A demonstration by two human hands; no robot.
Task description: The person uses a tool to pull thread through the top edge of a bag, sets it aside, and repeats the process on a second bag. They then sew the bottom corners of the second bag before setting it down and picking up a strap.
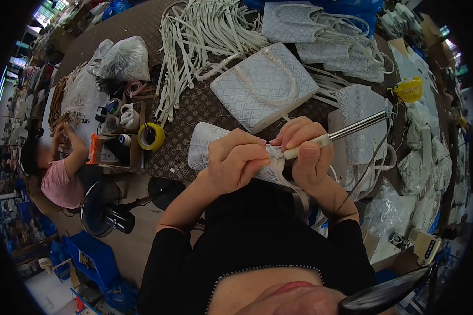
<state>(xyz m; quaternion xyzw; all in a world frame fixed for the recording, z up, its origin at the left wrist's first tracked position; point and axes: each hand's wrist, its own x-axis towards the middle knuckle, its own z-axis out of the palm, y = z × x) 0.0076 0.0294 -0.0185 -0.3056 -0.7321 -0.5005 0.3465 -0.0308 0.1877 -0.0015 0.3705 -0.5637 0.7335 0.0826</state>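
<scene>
My left hand [237, 160] pinches the edge of a white patterned bag piece [205, 139] near its strap. In my right hand [311, 155] is a tool with a white handle and a shiny metal barrel [358, 126], a cord trailing from its far end. The tool's tip meets the white piece between my two hands. A pale strap [299, 190] hangs below my fingers. Just beyond my hands lies a finished-looking white patterned handbag [265, 86] with its handle on top.
White straps [210, 37] are heaped at the back. More patterned bags [360, 118] lie at the right. A yellow tape roll [151, 136] and a box of supplies [122, 152] are at the left, near a black fan [102, 210]. A co-worker [63, 176] sits at the far left.
</scene>
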